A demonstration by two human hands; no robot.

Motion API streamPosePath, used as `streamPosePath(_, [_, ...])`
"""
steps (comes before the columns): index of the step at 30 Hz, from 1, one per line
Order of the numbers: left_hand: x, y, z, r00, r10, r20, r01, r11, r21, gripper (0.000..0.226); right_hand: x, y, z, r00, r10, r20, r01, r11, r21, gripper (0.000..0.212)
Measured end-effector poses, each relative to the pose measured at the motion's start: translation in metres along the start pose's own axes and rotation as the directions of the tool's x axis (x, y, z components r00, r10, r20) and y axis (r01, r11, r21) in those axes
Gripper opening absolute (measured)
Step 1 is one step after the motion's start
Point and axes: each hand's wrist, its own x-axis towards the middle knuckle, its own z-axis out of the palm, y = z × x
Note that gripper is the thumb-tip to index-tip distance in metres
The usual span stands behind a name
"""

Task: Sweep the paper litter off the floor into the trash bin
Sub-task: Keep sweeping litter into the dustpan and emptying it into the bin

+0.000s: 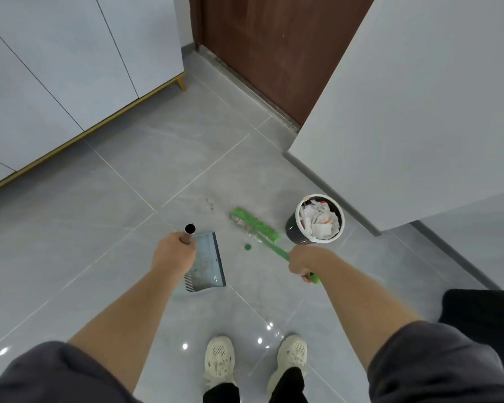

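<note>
Fingers of left hand [172, 254] wrap the dustpan handle [187, 236], right hand [304, 261] seemingly gripping the broom [256, 225], both extended downward.

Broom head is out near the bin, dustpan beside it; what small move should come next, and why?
Probably a short pull of the broom toward the dustpan. The right hand grips its green handle, the left hand holds the pan's handle, and a small green piece lies on the floor between the two. The trash bin already looks full of paper.
</note>
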Motion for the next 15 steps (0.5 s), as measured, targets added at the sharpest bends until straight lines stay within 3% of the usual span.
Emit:
streamPosePath(4, [-0.007, -0.004, 0.002, 1.0, -0.025, 0.007, 0.025, 1.0, -0.019, 0.039, -0.017, -0.011, 0.007, 0.992, -0.087, 0.094, 0.083, 0.995, 0.05, 0.028])
streamPosePath(6, [-0.011, -0.004, 0.007, 0.999, -0.036, 0.009, 0.036, 0.999, -0.028, 0.04, -0.016, -0.018, 0.01, 0.977, -0.131, 0.168, 0.085, 0.963, 0.255, 0.018])
streamPosePath(7, [-0.011, -0.003, 0.01, 0.999, -0.036, 0.012, 0.037, 0.999, -0.029, 0.041, -0.013, -0.018, 0.01, 0.962, -0.152, 0.227, 0.031, 0.886, 0.463, 0.015])
streamPosePath(9, [-0.013, 0.001, 0.014, 1.0, -0.021, 0.016, 0.021, 1.0, -0.023, 0.04, -0.012, -0.008, 0.005, 0.923, -0.189, 0.336, -0.138, 0.651, 0.747, 0.037])
streamPosePath(11, [-0.012, 0.003, 0.013, 1.0, -0.012, 0.014, 0.012, 1.0, -0.018, 0.039, -0.011, 0.008, -0.001, 0.901, -0.243, 0.359, -0.172, 0.559, 0.811, 0.042])
streamPosePath(15, [-0.006, 0.0, 0.006, 0.999, -0.038, -0.027, 0.037, 0.998, -0.041, 0.036, -0.02, 0.039, -0.021, 0.91, -0.252, 0.33, -0.171, 0.498, 0.85, 0.04])
